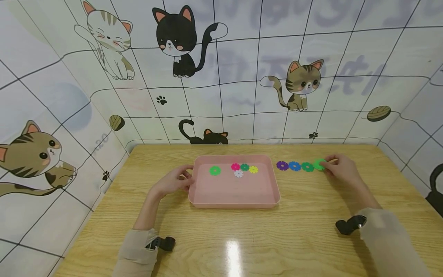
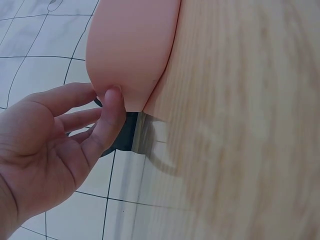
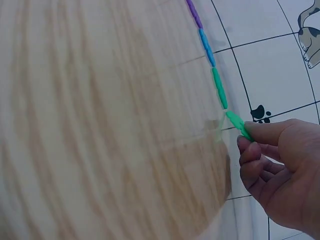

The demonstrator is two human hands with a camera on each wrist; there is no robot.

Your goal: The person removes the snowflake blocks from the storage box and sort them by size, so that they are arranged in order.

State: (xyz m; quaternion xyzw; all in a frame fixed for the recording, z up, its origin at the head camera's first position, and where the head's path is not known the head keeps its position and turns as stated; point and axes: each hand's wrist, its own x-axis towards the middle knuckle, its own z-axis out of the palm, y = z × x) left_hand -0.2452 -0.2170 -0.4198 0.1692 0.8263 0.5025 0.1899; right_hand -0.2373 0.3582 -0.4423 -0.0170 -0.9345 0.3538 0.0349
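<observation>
My right hand (image 1: 342,169) pinches a light green notched plastic disc (image 1: 319,164) between thumb and fingertips, at the right end of a row on the table. Beside it in the row lie a dark green disc (image 1: 307,167), a blue disc (image 1: 295,166) and a purple disc (image 1: 282,166). In the right wrist view the held light green disc (image 3: 239,125) is tilted against the flat ones. My left hand (image 1: 172,181) holds the left end of a shallow pink tray (image 1: 235,194); in the left wrist view its thumb (image 2: 114,102) lies against the outer wall.
Inside the tray lie a light green disc (image 1: 215,171), a pink one (image 1: 235,167), a dark green one (image 1: 244,167), a yellow one (image 1: 253,169) and a white one (image 1: 238,174). The wooden table (image 1: 214,238) meets a cat-patterned wall (image 1: 238,77) behind.
</observation>
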